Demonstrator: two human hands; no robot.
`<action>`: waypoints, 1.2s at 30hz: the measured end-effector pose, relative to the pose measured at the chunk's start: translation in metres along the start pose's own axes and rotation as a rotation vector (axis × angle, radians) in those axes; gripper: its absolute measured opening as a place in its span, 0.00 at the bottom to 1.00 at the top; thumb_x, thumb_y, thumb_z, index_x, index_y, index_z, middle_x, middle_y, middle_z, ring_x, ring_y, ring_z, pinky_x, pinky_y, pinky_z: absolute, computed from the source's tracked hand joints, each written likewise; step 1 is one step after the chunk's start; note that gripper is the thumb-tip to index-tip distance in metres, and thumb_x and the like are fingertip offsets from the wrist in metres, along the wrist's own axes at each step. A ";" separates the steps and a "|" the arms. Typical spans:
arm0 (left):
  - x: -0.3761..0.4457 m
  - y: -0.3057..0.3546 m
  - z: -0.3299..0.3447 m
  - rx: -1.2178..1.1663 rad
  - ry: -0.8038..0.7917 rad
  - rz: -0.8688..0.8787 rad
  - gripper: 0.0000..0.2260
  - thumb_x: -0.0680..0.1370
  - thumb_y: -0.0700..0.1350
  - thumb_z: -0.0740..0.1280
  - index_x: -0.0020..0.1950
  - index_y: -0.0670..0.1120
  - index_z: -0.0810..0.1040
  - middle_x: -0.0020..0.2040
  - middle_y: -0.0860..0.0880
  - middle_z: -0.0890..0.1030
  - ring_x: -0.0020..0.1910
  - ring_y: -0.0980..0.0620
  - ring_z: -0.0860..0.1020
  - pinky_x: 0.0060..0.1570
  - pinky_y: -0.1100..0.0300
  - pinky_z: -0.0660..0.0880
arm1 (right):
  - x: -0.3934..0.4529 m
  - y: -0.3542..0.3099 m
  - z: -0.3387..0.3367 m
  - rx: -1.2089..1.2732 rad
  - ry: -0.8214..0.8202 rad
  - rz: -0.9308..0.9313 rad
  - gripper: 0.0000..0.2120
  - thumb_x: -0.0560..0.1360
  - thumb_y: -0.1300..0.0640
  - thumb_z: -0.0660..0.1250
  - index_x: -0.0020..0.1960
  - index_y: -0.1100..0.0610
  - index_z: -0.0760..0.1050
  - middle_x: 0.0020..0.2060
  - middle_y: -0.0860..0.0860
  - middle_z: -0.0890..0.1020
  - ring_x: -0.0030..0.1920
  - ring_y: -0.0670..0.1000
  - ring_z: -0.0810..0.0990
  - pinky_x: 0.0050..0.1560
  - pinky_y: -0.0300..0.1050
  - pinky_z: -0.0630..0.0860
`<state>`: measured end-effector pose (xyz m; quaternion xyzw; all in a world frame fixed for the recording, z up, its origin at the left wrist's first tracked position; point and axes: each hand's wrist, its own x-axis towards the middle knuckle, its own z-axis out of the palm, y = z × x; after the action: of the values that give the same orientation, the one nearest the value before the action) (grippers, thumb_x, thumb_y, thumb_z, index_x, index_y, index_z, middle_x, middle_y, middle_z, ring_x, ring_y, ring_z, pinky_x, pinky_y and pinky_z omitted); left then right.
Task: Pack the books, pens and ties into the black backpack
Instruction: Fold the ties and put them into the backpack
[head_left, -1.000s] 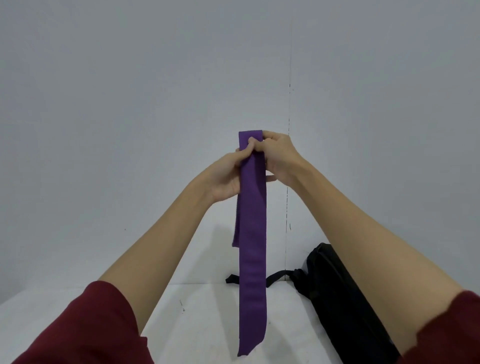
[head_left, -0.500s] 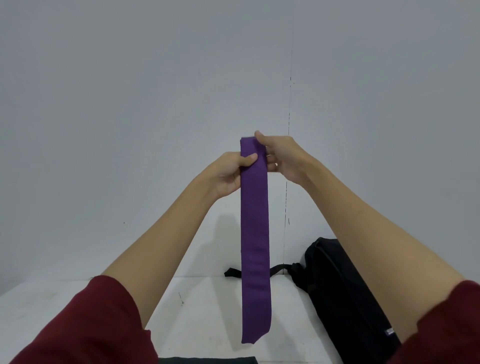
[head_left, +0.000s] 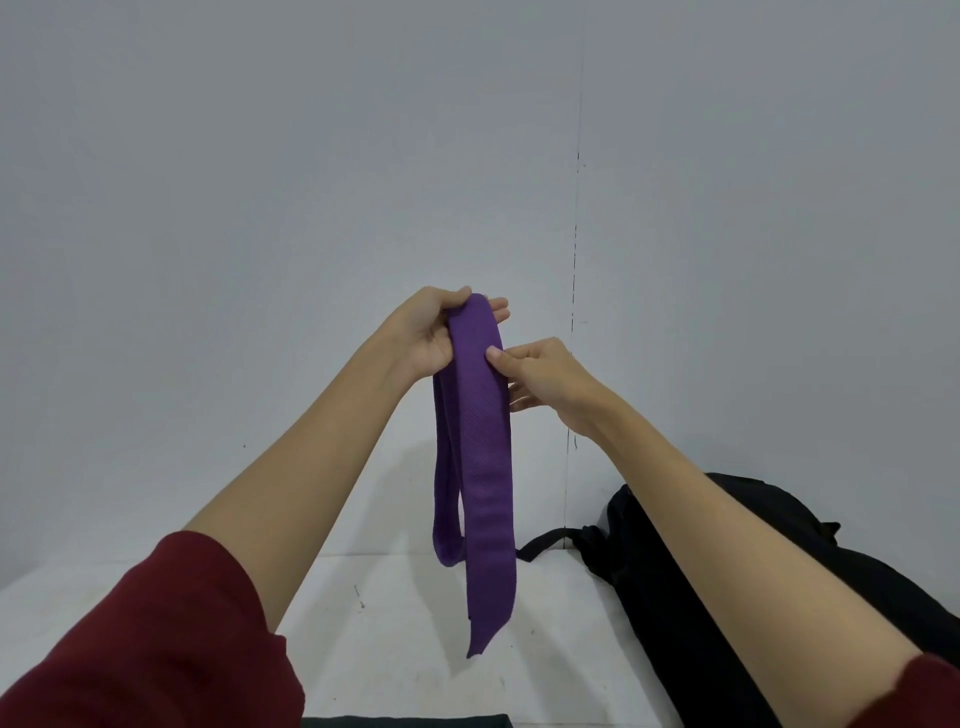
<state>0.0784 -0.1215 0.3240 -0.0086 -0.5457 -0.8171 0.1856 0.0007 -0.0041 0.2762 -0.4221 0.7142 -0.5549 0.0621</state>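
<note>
A purple tie (head_left: 485, 467) hangs folded in the air above the white table (head_left: 395, 613). My left hand (head_left: 431, 335) grips the fold at its top, fingers curled round the cloth. Lower on the tie, my right hand (head_left: 540, 374) pinches the front strip between thumb and fingers. A loop of the tie hangs behind the front strip, whose pointed end dangles near the table. The black backpack (head_left: 691, 587) lies on the table at the right, partly hidden by my right forearm. No books or pens are in view.
A grey wall rises behind the table, with a vertical seam right of centre. A backpack strap (head_left: 545, 540) trails left along the table's back edge. A dark flat thing (head_left: 405, 721) shows at the bottom edge.
My left hand has taken over the top of the tie. My right hand has slid down the front strip. The tie now hangs doubled with a loop behind, and both hands are lower.
</note>
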 end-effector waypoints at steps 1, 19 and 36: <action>0.000 0.000 0.000 0.007 0.014 -0.005 0.11 0.81 0.37 0.55 0.58 0.33 0.72 0.61 0.38 0.78 0.57 0.46 0.78 0.48 0.57 0.76 | 0.000 0.001 0.001 -0.016 0.001 0.007 0.17 0.80 0.52 0.62 0.49 0.66 0.80 0.42 0.53 0.82 0.39 0.52 0.78 0.45 0.45 0.78; -0.014 -0.015 -0.020 1.179 0.086 -0.179 0.25 0.76 0.69 0.46 0.50 0.58 0.77 0.51 0.49 0.71 0.48 0.50 0.68 0.51 0.54 0.64 | 0.002 -0.006 -0.013 0.298 -0.010 0.105 0.11 0.79 0.60 0.62 0.55 0.66 0.77 0.39 0.55 0.82 0.35 0.52 0.82 0.37 0.40 0.78; -0.002 -0.128 -0.046 0.564 0.146 0.472 0.23 0.76 0.41 0.69 0.65 0.53 0.62 0.43 0.47 0.83 0.38 0.50 0.82 0.42 0.57 0.80 | 0.018 -0.045 -0.028 0.263 -0.022 -0.106 0.10 0.81 0.59 0.57 0.50 0.57 0.77 0.48 0.50 0.83 0.51 0.49 0.80 0.57 0.45 0.73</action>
<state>0.0489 -0.1198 0.1914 -0.0246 -0.7177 -0.5679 0.4023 -0.0022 0.0037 0.3313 -0.4534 0.6113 -0.6416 0.0951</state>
